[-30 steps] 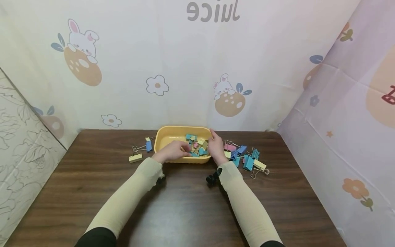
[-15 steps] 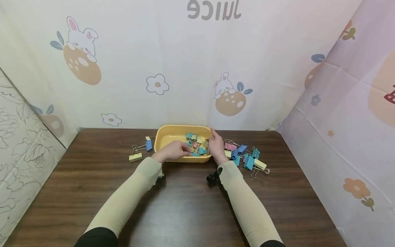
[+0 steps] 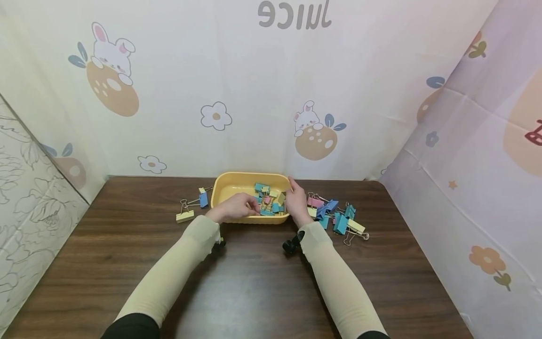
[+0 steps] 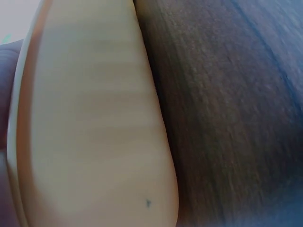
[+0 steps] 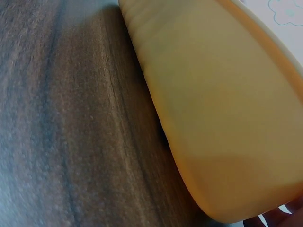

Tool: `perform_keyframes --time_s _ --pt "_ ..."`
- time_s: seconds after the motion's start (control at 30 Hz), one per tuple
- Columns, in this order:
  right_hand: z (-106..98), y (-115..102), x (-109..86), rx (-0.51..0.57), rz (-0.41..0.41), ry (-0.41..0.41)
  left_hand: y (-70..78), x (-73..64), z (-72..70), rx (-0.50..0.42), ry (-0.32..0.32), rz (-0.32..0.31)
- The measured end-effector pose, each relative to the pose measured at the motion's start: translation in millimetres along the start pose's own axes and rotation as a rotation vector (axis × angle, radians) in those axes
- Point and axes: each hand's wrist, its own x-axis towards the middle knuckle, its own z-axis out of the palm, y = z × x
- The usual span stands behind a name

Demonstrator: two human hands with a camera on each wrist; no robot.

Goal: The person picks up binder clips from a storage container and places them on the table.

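Currently your right hand [image 3: 297, 202] grips the right end of the yellow tray [image 3: 228, 181], which sits on the counter [image 3: 254, 268] near its far edge. Your left hand [image 3: 236, 206] reaches over the tray's near rim, fingers bent beside the small binder clips [image 3: 261, 188] gathered in the right half; whether they pinch one, I cannot tell. Larger clips [image 3: 340, 223] lie heaped just right of the tray, while a blue clip [image 3: 203, 199] and a pale yellow clip [image 3: 185, 216] lie left.

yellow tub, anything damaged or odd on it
One small dark mark stands out on the outer wall of the tub, near its base in the left wrist view; I can't tell whether it is dirt or damage.
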Motion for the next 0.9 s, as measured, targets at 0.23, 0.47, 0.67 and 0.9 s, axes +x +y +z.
perform_keyframes --time_s 0.23,0.47,0.67,0.9 --pt "1.0 0.6 1.2 0.013 0.012 0.011 0.8 0.0 -2.5 -0.088 -0.068 -0.035" --pt "0.8 -1.3 0.1 0.017 0.022 0.014 -2.0 3.7 -3.2 -0.177 -0.127 -0.043" --pt "1.9 -1.3 -0.1 0.005 0.030 0.023 -7.0 4.9 -5.6 -0.187 -0.170 -0.011" --pt "0.5 -0.4 -1.4 0.010 0.008 0.025 -10.7 4.8 -8.2 -0.244 -0.204 0.026"
